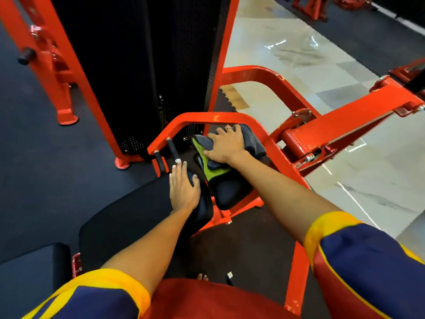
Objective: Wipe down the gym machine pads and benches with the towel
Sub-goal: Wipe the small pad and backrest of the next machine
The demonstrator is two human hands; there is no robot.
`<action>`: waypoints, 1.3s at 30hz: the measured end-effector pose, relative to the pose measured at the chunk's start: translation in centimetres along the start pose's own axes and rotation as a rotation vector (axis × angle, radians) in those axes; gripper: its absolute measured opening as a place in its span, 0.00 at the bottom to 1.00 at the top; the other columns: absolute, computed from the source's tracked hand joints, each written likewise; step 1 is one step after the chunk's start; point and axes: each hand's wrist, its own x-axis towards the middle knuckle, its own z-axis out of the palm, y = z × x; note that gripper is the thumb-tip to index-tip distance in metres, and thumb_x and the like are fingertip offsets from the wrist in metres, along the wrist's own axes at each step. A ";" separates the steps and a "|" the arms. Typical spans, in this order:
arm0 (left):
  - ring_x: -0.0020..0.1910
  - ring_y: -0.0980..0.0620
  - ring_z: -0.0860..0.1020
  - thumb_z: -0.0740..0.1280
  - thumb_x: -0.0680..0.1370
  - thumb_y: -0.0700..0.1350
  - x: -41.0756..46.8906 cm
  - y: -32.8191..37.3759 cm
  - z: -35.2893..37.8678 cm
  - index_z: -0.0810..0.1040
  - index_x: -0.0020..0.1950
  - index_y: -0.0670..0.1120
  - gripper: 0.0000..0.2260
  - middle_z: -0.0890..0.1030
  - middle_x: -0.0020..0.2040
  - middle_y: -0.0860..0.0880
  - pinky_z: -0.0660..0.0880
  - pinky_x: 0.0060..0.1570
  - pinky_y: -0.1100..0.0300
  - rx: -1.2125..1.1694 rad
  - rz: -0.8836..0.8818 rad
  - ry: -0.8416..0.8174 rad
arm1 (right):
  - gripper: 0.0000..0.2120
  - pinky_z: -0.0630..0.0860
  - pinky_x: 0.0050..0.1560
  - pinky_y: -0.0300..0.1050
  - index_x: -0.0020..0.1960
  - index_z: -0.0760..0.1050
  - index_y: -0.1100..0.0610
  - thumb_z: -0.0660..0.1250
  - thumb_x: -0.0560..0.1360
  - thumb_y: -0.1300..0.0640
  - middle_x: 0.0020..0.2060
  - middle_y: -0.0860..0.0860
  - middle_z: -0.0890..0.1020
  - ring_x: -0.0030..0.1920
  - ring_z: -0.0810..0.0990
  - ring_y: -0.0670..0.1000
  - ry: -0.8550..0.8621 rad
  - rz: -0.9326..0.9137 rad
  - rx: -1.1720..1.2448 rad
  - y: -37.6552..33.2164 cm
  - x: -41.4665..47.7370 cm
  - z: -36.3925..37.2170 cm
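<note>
Two hands are down on the machine as I watch from my end. My right hand [226, 145] lies flat with its fingers [218, 132] spread, pressing the towel [251, 140] onto the far pad [230, 192]. The towel, grey with a green face, is bunched directly under those fingers and the palm, and spills out past the fingertips and to both sides. My left hand [184, 192] rests on the near pad [128, 215], fingers straight and close together, thumb over the pad's right edge, holding nothing. Two black handles [172, 148] sit just ahead of the left fingertips. A red frame [207, 117] loops round beyond the towel. Dark rubber floor [34, 157] lies left of the hands, glossy pale tile [299, 54] to the right.
</note>
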 end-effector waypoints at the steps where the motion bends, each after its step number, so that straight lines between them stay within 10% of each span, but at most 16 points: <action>1: 0.83 0.54 0.47 0.57 0.85 0.52 -0.1 -0.2 -0.2 0.56 0.83 0.49 0.27 0.52 0.84 0.53 0.41 0.80 0.58 -0.001 0.003 -0.019 | 0.32 0.53 0.77 0.65 0.76 0.69 0.44 0.58 0.77 0.30 0.74 0.53 0.72 0.76 0.66 0.61 -0.032 -0.010 -0.015 -1.1 0.5 0.0; 14: 0.81 0.52 0.56 0.57 0.87 0.46 0.0 -0.8 -4.1 0.61 0.82 0.46 0.23 0.59 0.82 0.49 0.53 0.78 0.57 -0.204 -0.145 -0.153 | 0.27 0.47 0.81 0.60 0.76 0.68 0.51 0.64 0.79 0.46 0.72 0.53 0.73 0.75 0.67 0.60 0.074 -0.202 -0.009 -6.5 -0.9 3.7; 22: 0.68 0.43 0.74 0.58 0.86 0.49 -1.2 0.7 -6.4 0.75 0.70 0.42 0.17 0.77 0.69 0.42 0.68 0.63 0.54 -0.266 -0.360 -0.085 | 0.20 0.65 0.66 0.55 0.67 0.76 0.57 0.67 0.77 0.55 0.60 0.56 0.83 0.62 0.79 0.63 0.191 -0.349 0.421 -7.6 -2.9 4.8; 30: 0.60 0.43 0.82 0.63 0.84 0.46 -4.1 -0.1 -11.7 0.81 0.61 0.45 0.11 0.84 0.59 0.42 0.78 0.63 0.47 -0.867 -0.401 0.059 | 0.14 0.75 0.56 0.55 0.66 0.72 0.46 0.65 0.81 0.47 0.58 0.48 0.83 0.61 0.80 0.57 0.018 -0.343 0.990 -11.4 -6.6 3.5; 34: 0.62 0.44 0.82 0.71 0.78 0.61 -5.2 -0.1 -14.7 0.76 0.70 0.42 0.29 0.82 0.63 0.40 0.77 0.64 0.47 -1.095 -0.403 -0.009 | 0.25 0.72 0.66 0.45 0.74 0.68 0.50 0.71 0.79 0.54 0.64 0.44 0.76 0.67 0.74 0.47 -0.049 -0.460 1.185 -13.6 -8.4 2.4; 39: 0.56 0.47 0.84 0.77 0.74 0.46 -8.7 -2.9 -19.7 0.77 0.65 0.45 0.21 0.85 0.57 0.46 0.81 0.56 0.49 -0.881 -0.358 0.186 | 0.37 0.60 0.74 0.35 0.78 0.65 0.56 0.72 0.72 0.55 0.74 0.50 0.68 0.74 0.64 0.44 -0.203 -0.667 1.115 -17.6 -10.3 1.0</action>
